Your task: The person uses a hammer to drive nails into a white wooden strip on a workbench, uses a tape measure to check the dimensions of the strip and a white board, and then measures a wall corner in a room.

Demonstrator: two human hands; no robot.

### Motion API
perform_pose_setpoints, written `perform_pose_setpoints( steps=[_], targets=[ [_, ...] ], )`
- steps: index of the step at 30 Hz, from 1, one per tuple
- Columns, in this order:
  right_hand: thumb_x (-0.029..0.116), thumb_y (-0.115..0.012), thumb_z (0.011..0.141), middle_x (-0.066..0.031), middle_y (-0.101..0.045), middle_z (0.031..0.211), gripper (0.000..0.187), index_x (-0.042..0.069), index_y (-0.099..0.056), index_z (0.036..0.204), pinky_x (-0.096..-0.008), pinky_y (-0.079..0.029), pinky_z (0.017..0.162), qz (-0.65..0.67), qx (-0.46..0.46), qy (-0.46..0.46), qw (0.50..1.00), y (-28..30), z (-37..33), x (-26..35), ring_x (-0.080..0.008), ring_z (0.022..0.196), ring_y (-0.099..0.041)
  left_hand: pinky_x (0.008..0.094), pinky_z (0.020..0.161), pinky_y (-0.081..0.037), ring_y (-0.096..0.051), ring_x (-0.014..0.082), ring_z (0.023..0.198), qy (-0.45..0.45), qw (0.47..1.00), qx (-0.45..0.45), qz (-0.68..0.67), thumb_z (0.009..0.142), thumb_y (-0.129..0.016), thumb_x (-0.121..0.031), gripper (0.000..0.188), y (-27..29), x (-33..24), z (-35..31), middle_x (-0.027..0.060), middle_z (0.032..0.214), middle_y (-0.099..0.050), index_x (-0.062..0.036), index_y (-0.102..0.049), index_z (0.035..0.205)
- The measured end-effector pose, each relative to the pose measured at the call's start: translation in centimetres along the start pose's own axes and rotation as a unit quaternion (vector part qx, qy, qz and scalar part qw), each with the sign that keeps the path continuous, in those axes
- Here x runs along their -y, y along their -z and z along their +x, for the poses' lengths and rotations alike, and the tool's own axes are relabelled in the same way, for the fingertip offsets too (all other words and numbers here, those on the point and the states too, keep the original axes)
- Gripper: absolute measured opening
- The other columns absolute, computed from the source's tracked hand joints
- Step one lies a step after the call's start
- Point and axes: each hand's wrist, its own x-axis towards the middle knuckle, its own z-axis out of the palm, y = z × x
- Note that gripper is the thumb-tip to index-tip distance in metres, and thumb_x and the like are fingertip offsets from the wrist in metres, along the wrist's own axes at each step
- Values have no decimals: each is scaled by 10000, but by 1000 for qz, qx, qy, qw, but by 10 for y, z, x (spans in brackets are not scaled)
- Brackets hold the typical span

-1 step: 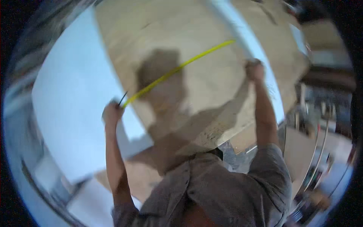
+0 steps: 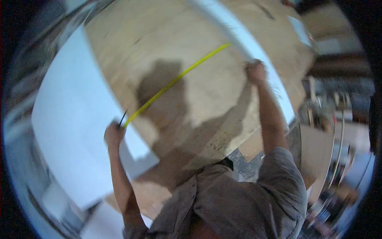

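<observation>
My left hand (image 2: 114, 135) is closed around the near end of a yellow tape measure (image 2: 175, 81), and a thin dark pencil-like stick (image 2: 123, 116) pokes up from the same fist. It is over the right edge of a large white sheet (image 2: 75, 119). From there the tape slants up and right across bare plywood (image 2: 119, 47), its far end close to a long white strip (image 2: 246, 44). My right hand (image 2: 256, 73) is closed at the left edge of that strip, below the tape's end. Blur hides the exact finger positions.
Another white panel (image 2: 103, 223) lies at lower left. A small pale piece (image 2: 299, 30) is on the plywood at upper right. Cluttered shelves or tools and a leaning tan board (image 2: 316, 155) stand to the right. My shadow falls across the plywood.
The view has shifted slightly, so the sheet, strip and tape sit a little further left. Both hands keep their holds.
</observation>
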Motion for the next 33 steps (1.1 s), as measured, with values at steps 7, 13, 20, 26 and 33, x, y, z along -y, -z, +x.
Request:
perform_pose_setpoints(
  steps=[7, 13, 20, 26, 33],
  targets=[
    [443, -624, 901, -138, -629, 1130, 431, 87, -635, 1144, -511, -486, 904, 23, -51, -45, 997, 31, -9, -8, -320, 1104, -596, 540, 668, -514, -658, 449, 785, -89, 995, -12, -48, 829, -657, -285, 241, 8, -8, -4, 234, 795, -676, -46, -644, 855],
    [400, -639, 900, -127, -632, 1125, 372, 78, -648, 1085, -501, -472, 905, 63, -50, -52, 995, 36, -16, -7, -309, 1116, -593, 517, 683, -526, -667, 440, 764, -76, 997, -20, -5, 827, -660, -270, 244, 8, 3, 6, 233, 756, -671, -30, -622, 805],
    [355, -652, 889, -115, -625, 1135, 349, 85, -644, 1109, -502, -460, 911, 84, -47, -53, 994, 35, -18, -20, -302, 1120, -581, 497, 671, -523, -669, 422, 754, -87, 996, -3, -17, 839, -646, -216, 177, 16, -18, -3, 222, 769, -680, -44, -618, 805],
    [331, -665, 880, -117, -612, 1181, 362, 89, -634, 1148, -498, -449, 927, 85, -53, -37, 994, 29, -8, -13, -302, 1159, -560, 477, 692, -520, -666, 417, 780, -61, 996, -5, -63, 849, -633, -196, 165, 2, 5, -1, 223, 799, -681, -36, -667, 871],
    [342, -652, 902, -126, -609, 1195, 394, 73, -619, 1188, -498, -440, 941, 85, -19, -34, 996, 26, -7, -24, -297, 1168, -557, 512, 698, -510, -638, 443, 792, -78, 993, -80, -23, 872, -616, -216, 210, 1, -17, -13, 228, 813, -663, -13, -648, 833]
  ],
)
